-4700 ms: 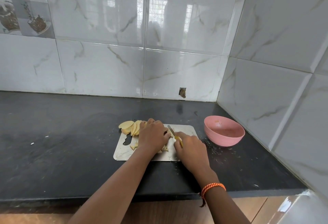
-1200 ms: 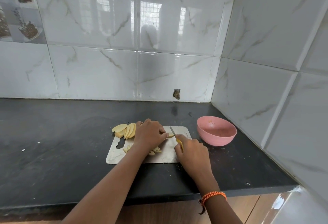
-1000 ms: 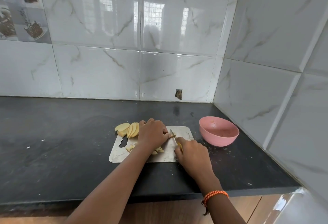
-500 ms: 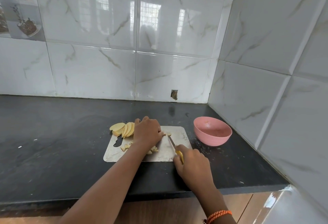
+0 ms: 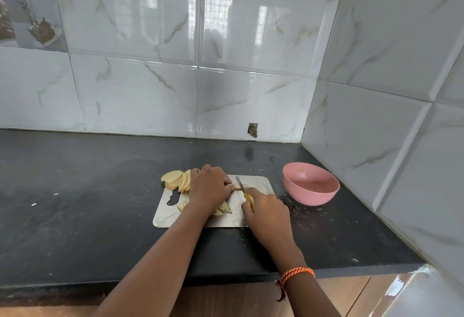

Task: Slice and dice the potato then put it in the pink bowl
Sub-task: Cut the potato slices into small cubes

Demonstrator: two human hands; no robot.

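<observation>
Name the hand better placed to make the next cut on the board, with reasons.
Right. The right hand already grips the knife, blade beside the potato piece that the left hand pins on the cutting board.

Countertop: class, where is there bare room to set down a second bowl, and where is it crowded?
Bare countertop lies left of the cutting board and behind it toward the tiled wall. Crowded: the board, with potato slices, left hand, right hand and knife. The pink bowl fills the right corner.

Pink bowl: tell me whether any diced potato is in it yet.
Not yet. The pink bowl shows only specks on its inner wall; the diced pieces still lie on the cutting board.
</observation>
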